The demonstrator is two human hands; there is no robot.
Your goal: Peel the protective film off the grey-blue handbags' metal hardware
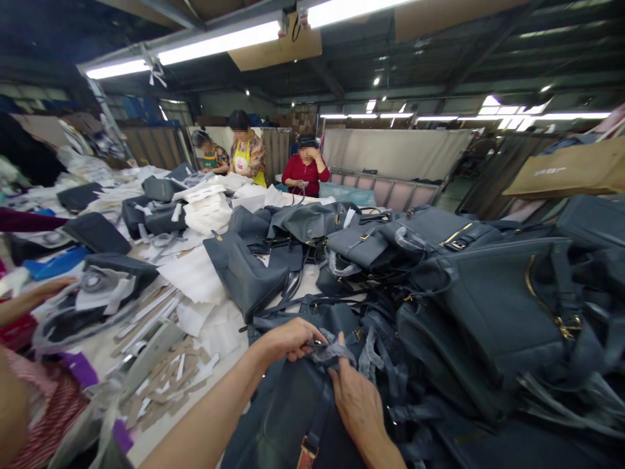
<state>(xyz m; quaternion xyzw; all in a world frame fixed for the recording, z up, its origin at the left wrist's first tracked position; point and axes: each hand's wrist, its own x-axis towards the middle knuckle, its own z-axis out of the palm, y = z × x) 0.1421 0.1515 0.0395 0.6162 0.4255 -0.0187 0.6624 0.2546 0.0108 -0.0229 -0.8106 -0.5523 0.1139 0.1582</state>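
Observation:
A dark blue-grey bag (273, 410) lies in front of me, with a gold-buckled strap running down its face. At its top edge is a handle (334, 350) wrapped in clear plastic. My left hand (291, 339) is closed, its fingers pinching a dark strap end beside that handle. From the right, my right hand (359, 400) reaches to the same handle, with the index finger stretched up against the plastic and the thumb at the near side. Its other fingers are mostly hidden, so whether it grips is unclear.
Piled dark bags (493, 312) rise on the right and ahead. Cardboard strips (166, 384) and white foam sheets (195, 273) cover the table's left. A co-worker's arm (34, 299) reaches in at left. Several people, one in a red top (293, 170), work across the table.

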